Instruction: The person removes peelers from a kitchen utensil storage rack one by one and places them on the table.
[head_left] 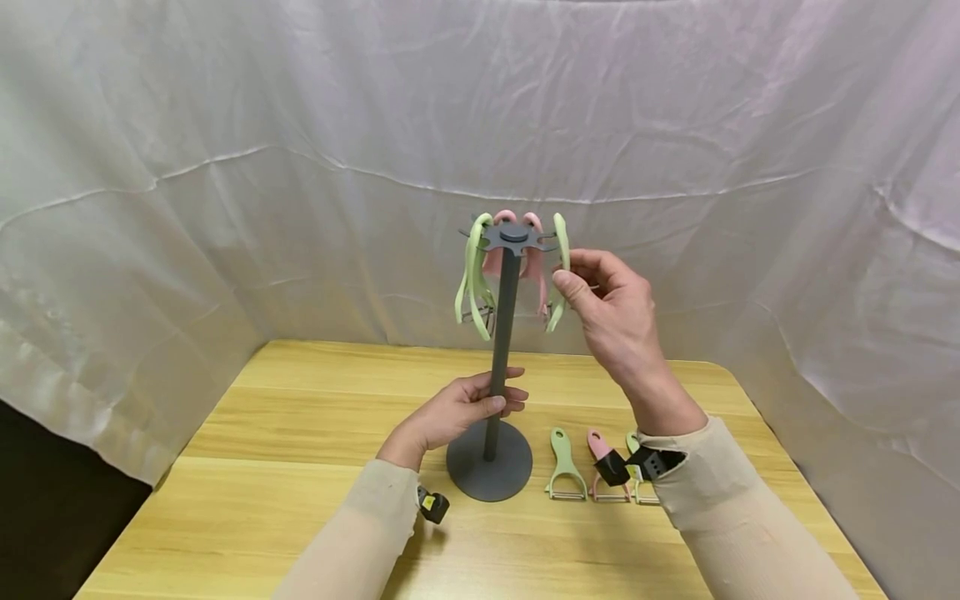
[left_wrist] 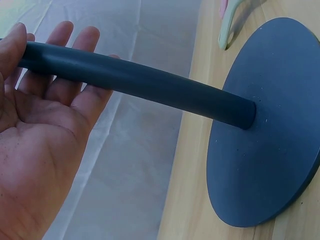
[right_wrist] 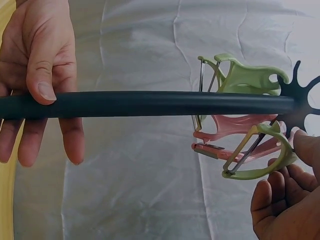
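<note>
A dark grey display stand (head_left: 506, 325) rises from a round base, with a ring of hooks at its top. My left hand (head_left: 450, 410) holds the pole above the base, thumb across the front and fingers behind it. Up at the hooks, my right hand (head_left: 618, 312) pinches a light green peeler (head_left: 562, 242) between thumb and fingers. This peeler hangs blade end down, its handle top at a right-hand hook. Pink peelers (right_wrist: 235, 126) hang beside it at the back, and green peelers (head_left: 474, 271) hang on the left side.
On the wooden table (head_left: 300, 417), right of the base, a green peeler (head_left: 562, 457), a pink peeler (head_left: 596, 442) and another green peeler (head_left: 632, 440) lie in a row. My right wrist partly covers the last. A pale curtain (head_left: 375, 267) encloses the table's back and sides.
</note>
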